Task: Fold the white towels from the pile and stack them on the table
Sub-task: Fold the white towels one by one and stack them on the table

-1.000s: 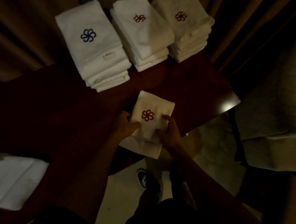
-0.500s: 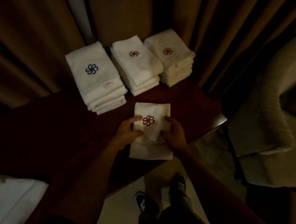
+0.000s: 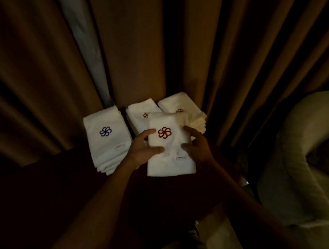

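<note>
Here, a folded white terry towel stitched with a red pinwheel flower lies flat between both hands, emblem facing up. The left hand grasps its left edge, with the thumb laid across the top surface and the index finger reaching along the side toward the flower. The right hand grasps the opposite edge the same way, thumb on top and fingers curled at the rim. The towel is held in front of the middle stack of folded white towels and the right stack of folded white towels, hiding part of each; whether it touches them cannot be told. Just to the left stands a white towel stack with a blue flower. The stacks rest on a dark wooden table, backed by brown pleated curtains. A pale upholstered armchair stands at the right.
</note>
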The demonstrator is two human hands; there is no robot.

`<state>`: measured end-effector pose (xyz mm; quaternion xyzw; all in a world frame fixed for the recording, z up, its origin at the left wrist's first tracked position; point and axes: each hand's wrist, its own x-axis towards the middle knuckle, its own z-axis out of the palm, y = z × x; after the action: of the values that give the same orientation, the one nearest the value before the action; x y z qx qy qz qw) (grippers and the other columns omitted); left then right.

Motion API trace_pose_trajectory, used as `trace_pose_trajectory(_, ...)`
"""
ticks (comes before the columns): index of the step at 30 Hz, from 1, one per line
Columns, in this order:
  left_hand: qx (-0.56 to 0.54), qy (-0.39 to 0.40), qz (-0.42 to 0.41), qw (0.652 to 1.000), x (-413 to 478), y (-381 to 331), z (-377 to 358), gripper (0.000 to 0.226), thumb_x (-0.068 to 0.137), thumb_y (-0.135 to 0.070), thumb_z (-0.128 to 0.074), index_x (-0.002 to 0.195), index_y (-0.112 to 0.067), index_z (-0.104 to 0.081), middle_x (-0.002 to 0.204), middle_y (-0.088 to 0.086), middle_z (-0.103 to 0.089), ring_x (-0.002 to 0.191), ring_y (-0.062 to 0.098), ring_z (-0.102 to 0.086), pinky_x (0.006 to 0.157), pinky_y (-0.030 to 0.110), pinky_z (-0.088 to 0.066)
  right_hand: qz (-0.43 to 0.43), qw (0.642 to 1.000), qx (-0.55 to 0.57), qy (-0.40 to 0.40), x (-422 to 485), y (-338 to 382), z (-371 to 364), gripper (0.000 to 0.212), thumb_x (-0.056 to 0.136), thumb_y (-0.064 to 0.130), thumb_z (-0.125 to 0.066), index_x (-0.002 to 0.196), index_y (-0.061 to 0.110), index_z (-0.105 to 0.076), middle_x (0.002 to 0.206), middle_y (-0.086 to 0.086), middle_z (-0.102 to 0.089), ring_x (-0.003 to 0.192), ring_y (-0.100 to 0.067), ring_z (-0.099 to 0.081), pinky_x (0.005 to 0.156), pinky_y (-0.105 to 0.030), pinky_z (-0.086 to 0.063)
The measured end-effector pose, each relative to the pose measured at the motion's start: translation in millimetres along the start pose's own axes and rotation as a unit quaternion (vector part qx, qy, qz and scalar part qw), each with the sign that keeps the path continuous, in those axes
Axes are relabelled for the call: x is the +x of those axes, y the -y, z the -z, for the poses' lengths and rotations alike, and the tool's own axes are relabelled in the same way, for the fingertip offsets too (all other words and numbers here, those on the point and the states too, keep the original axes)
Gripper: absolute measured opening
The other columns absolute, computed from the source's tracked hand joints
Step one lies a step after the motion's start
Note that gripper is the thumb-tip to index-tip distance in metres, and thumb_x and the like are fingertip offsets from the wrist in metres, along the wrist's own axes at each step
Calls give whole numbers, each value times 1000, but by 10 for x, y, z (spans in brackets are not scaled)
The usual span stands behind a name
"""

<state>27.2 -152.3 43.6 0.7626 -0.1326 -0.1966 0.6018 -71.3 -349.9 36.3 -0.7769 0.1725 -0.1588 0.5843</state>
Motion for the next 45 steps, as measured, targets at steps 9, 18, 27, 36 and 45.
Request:
trace_pose_trajectory(9,3,-111,33,993,863,-64,175,80,61,-18,-95,131,-30,-59,133,-3,-60,121,15,-58,103,43,-51,-31,990,57,124,1375,134,-194,59,84,-14,-61,132,20,-59,119,13,-55,115,-16,-57,101,-36,-52)
trace_pose_trajectory(18,-7,-196,105,975,1492,73,372,95,47,-41,-94,133,-36,-55,138,-4,-56,123,19,-56,101,46,-52,-21,974,6,224,2419,-3,-697,63,82,-8,-60,137,20,-56,139,-10,-51,125,-22,-55,104,-41,-50)
trace_pose_trajectory(27,98,-202,166,960,1697,141,226,77,73,-23,-87,135,-29,-42,147,4,-37,132,22,-44,109,32,-41,-27,946,-154,284,2625,-224,-852,72,75,-2,-64,143,14,-49,141,-16,-42,128,-30,-49,106,-35,-47)
trace_pose_trajectory(36,379,-188,98,901,1740,148,86,94,90,-73,-37,159,-18,-4,167,-2,11,152,16,12,124,48,-4,161,869,-352,307,2598,-201,-873,88,93,70,-40,159,17,-16,168,1,-2,154,-23,-5,120,-56,-17)
trace_pose_trajectory(45,422,-196,101,880,1881,299,61,86,92,-72,-35,158,-20,-17,167,2,-3,153,26,1,122,54,-9,152,854,-390,308,2760,-330,-871,86,88,73,-28,157,22,-24,167,4,-10,153,-25,-3,121,-56,-12)
